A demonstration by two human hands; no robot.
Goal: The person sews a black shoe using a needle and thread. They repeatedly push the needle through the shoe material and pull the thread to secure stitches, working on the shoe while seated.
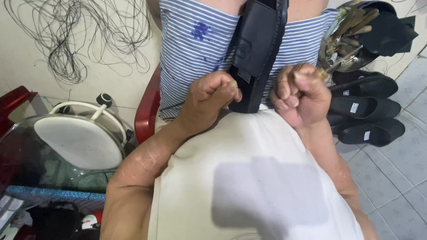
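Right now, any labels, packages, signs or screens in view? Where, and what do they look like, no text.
Upper label: small white rectangle on the insole of a black shoe, right side on the tiled floor.
Lower label: small white rectangle on the black shoe below it.
Round item: white and red, bottom left in clutter; too small to tell what it is.
No signs or screens.

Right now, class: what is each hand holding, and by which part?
The left hand is fisted against the lower edge of the black shoe. The right hand grips a metal tool by its handle. Whether the left grips thread cannot be told.
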